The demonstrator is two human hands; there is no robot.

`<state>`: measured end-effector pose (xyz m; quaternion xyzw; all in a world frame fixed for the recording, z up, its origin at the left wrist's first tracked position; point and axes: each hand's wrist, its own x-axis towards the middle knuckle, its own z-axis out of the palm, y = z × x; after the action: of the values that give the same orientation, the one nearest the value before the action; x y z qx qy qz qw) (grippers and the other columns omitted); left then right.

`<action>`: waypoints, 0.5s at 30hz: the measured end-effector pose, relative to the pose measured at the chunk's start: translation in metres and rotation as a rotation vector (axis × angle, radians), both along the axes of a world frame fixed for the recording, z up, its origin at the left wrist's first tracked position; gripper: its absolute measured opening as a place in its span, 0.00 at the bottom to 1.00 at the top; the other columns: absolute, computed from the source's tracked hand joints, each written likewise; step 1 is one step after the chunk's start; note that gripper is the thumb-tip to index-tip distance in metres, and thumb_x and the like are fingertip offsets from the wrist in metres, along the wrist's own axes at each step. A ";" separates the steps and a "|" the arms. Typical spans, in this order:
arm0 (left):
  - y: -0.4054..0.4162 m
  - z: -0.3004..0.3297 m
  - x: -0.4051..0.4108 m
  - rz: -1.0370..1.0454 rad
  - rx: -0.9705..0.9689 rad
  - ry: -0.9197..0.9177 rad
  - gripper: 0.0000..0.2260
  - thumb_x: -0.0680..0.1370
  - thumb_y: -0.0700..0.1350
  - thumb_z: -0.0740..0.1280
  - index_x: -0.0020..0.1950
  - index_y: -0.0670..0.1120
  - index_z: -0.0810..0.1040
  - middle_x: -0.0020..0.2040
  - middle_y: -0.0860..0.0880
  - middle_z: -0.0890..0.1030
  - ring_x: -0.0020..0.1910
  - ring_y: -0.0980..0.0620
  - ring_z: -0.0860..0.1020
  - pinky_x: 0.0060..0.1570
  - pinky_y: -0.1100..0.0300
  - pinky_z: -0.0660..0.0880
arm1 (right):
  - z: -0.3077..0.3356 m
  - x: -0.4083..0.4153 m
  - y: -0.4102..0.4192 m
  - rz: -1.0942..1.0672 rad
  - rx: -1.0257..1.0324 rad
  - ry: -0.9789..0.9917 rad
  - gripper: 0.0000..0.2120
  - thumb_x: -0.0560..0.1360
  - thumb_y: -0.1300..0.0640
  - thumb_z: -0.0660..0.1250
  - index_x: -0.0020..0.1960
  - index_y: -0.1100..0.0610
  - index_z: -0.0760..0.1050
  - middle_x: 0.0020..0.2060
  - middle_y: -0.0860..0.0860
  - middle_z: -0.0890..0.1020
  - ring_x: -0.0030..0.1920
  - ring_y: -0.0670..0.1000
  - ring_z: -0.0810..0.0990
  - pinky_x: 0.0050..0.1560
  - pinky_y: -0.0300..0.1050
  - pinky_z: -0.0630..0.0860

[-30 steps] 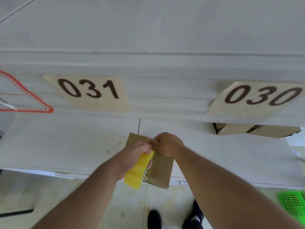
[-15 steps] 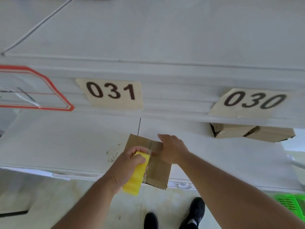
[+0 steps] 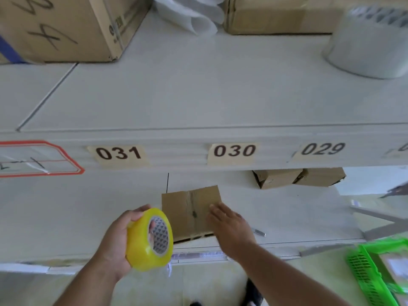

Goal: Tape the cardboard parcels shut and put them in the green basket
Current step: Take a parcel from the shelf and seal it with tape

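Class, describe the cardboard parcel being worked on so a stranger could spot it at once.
Find the label 030 on the shelf edge. On the shelf below it, near the front edge, lies a flat cardboard parcel. Unlike the two boxes further back, the right hand rests on it.

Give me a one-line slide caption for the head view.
Left hand grips a yellow tape roll while the flat right hand presses the cardboard parcel on the shelf.
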<state>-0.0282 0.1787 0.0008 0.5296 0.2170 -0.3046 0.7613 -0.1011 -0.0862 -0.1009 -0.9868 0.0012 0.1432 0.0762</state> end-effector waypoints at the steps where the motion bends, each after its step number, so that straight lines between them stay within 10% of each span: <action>1: -0.004 0.005 -0.002 -0.005 0.011 -0.011 0.14 0.79 0.43 0.62 0.61 0.43 0.81 0.42 0.40 0.84 0.33 0.47 0.84 0.31 0.56 0.81 | 0.004 0.002 -0.014 -0.015 -0.010 0.022 0.36 0.81 0.64 0.61 0.85 0.47 0.53 0.85 0.44 0.48 0.84 0.49 0.43 0.82 0.52 0.52; 5: -0.010 0.018 -0.014 -0.039 0.101 -0.072 0.14 0.78 0.43 0.63 0.62 0.45 0.82 0.47 0.38 0.85 0.41 0.42 0.85 0.40 0.50 0.83 | 0.029 0.007 -0.039 -0.044 -0.071 0.048 0.37 0.81 0.67 0.55 0.85 0.48 0.49 0.85 0.48 0.44 0.85 0.53 0.43 0.82 0.49 0.43; 7: -0.015 0.023 -0.018 -0.071 0.185 -0.138 0.13 0.78 0.43 0.65 0.60 0.48 0.83 0.56 0.38 0.84 0.53 0.35 0.84 0.54 0.39 0.80 | 0.047 0.000 -0.027 -0.147 0.074 0.001 0.31 0.82 0.63 0.56 0.82 0.47 0.58 0.83 0.50 0.57 0.82 0.55 0.58 0.82 0.50 0.54; 11: -0.043 0.038 -0.033 -0.117 0.386 -0.373 0.15 0.71 0.58 0.72 0.57 0.59 0.80 0.60 0.53 0.82 0.61 0.47 0.80 0.64 0.45 0.75 | 0.108 -0.021 0.039 -0.627 0.970 -0.086 0.13 0.83 0.46 0.61 0.53 0.53 0.80 0.45 0.51 0.88 0.47 0.52 0.86 0.58 0.59 0.82; 15: -0.077 0.047 -0.055 -0.164 0.374 -0.651 0.15 0.83 0.53 0.64 0.70 0.61 0.68 0.62 0.62 0.78 0.64 0.60 0.76 0.62 0.63 0.71 | 0.151 -0.032 0.077 -0.805 1.432 0.002 0.18 0.80 0.41 0.67 0.63 0.51 0.81 0.54 0.51 0.87 0.54 0.50 0.87 0.57 0.50 0.84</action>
<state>-0.0833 0.1021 0.0483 0.7439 -0.0274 -0.1357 0.6537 -0.1334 -0.0093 0.0497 -0.6229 0.2636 0.0717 0.7331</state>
